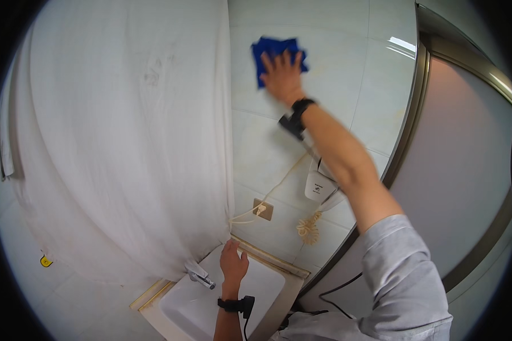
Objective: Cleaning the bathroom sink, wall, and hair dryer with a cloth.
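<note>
My right hand [282, 79] lies flat with fingers spread on a blue cloth [277, 46], pressing it against the light tiled wall [328, 89] high up, right of a white hanging sheet [128, 128]. A black strap with a device sits on that wrist. My left hand [234, 263] is over the white washbasin [256, 294], near its back edge and the sheet's lower corner, with nothing visible in it. Its wrist also bears a black strap with a device. A chrome faucet [200, 277] stands just left of this hand.
Below my right forearm are a wall-mounted hair dryer [320, 185], its coiled cord [308, 230] and a wall socket [263, 209] with a plug. A framed door [461, 153] is at the right. A black cable [333, 300] hangs beside me. A yellow object [46, 261] is at the far left.
</note>
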Demonstrator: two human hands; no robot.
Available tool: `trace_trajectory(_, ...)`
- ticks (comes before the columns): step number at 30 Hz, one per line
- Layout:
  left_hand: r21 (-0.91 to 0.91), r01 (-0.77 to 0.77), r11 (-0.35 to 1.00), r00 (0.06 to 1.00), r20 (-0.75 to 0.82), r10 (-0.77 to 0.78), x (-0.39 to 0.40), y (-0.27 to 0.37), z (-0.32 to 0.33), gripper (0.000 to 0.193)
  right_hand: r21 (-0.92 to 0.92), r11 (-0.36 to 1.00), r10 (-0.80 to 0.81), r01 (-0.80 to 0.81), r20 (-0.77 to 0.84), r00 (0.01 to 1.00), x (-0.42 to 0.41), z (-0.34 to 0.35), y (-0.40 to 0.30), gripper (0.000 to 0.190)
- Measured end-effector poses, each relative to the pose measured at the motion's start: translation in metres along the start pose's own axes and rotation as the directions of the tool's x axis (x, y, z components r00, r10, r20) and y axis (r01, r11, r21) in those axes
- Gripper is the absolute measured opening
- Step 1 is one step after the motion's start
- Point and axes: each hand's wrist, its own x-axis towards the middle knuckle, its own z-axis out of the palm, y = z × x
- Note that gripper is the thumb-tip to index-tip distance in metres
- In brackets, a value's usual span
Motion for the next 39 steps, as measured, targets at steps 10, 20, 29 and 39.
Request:
trace_trajectory(10, -0.026, -0.01, 1.0, 1.0, 0.029, 0.011, 0.009, -0.003, 0.021, 0.038, 0.151, 0.682, -0.731, 0.715, 0.157, 0.664, -0.045, -0.075, 0.134, 0.048)
trace_trajectory(20, -0.094, -0.004, 0.996, 0.981, 0.191, 0.022, -0.006, 0.024, 0.049, 0.038, 0.248, 0.605, -0.795, 0.757, 0.247, 0.554, -0.067, -0.084, 0.133, 0.05)
trace_trajectory(29, -0.121, -0.051, 0.991, 0.977, 0.198, 0.075, -0.002, 0.034, 0.073, 0.04, -0.195, 0.895, -0.407, 0.4, 0.006, 0.914, -0.036, -0.083, 0.184, 0.049)
trace_trajectory(39, -0.086, -0.028, 0.996, 0.95, 0.306, 0.053, -0.017, 0.034, 0.083, 0.042, -0.186, 0.935, -0.289, 0.303, 0.099, 0.952, -0.069, -0.119, 0.227, 0.049)
